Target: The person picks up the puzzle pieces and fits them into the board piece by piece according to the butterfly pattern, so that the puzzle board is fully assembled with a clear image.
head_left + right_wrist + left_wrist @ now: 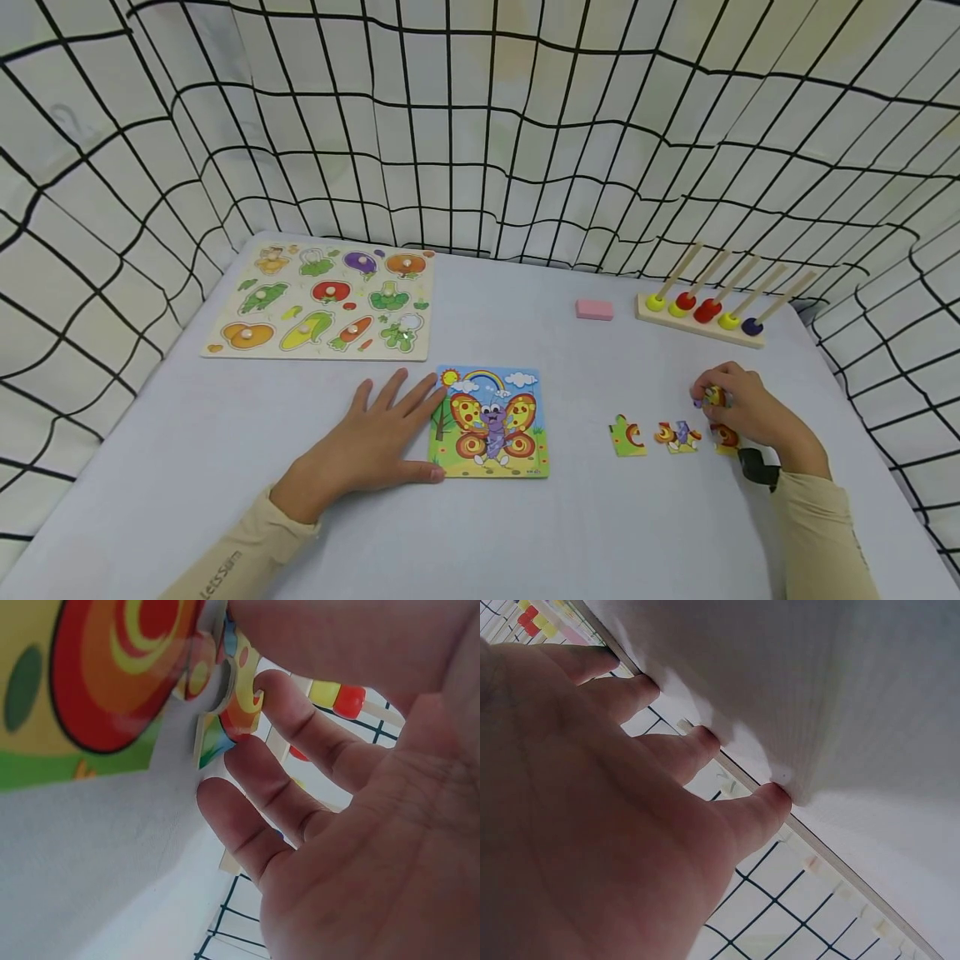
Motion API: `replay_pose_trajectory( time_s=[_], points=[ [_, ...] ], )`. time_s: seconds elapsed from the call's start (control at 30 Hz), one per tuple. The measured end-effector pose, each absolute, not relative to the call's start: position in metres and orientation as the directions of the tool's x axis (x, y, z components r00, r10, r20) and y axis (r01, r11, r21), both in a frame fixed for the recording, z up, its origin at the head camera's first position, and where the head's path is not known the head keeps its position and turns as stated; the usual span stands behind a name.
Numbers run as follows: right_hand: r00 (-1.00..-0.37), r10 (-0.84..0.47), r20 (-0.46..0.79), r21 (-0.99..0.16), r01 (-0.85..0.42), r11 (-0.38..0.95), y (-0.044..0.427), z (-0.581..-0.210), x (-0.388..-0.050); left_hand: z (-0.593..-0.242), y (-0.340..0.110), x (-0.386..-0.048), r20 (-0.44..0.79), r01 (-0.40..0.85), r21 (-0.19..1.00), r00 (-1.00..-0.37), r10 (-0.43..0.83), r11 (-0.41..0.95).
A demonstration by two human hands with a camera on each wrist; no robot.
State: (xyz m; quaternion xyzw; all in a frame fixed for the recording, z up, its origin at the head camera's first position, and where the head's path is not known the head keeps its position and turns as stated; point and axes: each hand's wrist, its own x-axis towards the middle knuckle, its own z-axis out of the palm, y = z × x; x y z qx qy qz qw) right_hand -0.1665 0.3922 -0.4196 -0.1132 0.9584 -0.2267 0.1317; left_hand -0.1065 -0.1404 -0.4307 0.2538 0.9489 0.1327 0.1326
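Observation:
A square butterfly picture board (491, 421) lies on the white table in the head view. My left hand (371, 446) is spread flat at its left side, fingertips and thumb at the board's edge. At the right, my right hand (750, 407) pinches a puzzle piece (716, 397); the right wrist view shows the piece (244, 697) between thumb and fingers of the hand (330, 795). A piece (725, 439) lies just below that hand, with a butterfly-body piece (681, 437) and a green piece (627, 437) in a row to its left.
A vegetable peg board (337, 304) lies at the back left. A pink block (594, 310) and a bead rack (701, 321) with upright wooden pegs stand at the back right. Black netting (450, 106) surrounds the table (585, 533) behind and on both sides.

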Motion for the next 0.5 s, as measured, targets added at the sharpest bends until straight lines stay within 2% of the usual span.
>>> replay_pose_trajectory(
  time_s=[0.37,0.5],
  points=[
    [-0.946,-0.266,-0.186,-0.47,-0.152,0.869,0.3925,-0.4205,-0.1664,-0.431,-0.1409,-0.1067,-0.179,0.451,0.318,-0.835,0.52,0.834],
    [-0.955,-0.221,-0.199,-0.46,-0.108,0.881,0.3922,-0.4196,-0.1662,-0.4305,-0.1411,-0.1065,-0.178,0.451,0.323,-0.834,0.522,0.832]
  ],
)
